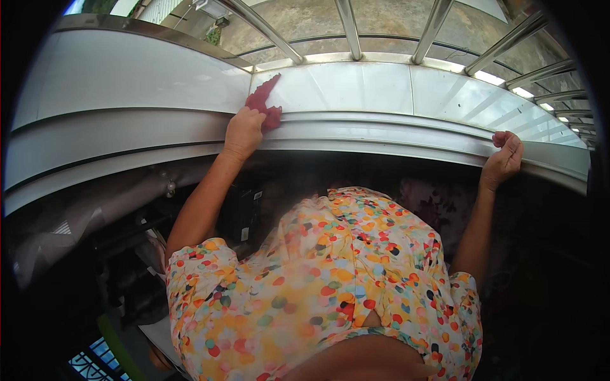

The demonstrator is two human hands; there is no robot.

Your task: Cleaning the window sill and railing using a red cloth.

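My left hand [244, 133] is closed around a crumpled red cloth [263, 102]. The cloth lies at the inner corner of a white-tiled window sill [333, 88], and part of it hangs over the metal window track [381, 125]. Off to the right, my right hand [506, 155] rests by the same track with its fingers curled in, and I see nothing in them. Beside that hand a grey frame section [555, 157] begins. The palm side of my left hand is hidden.
Steel bars [350, 28] stand along the sill's outer edge, with concrete ground [391, 24] below. A pale panel [128, 71] closes the left side. Under the track, a dark box [240, 214] and a curtain with beads [170, 188] show dimly.
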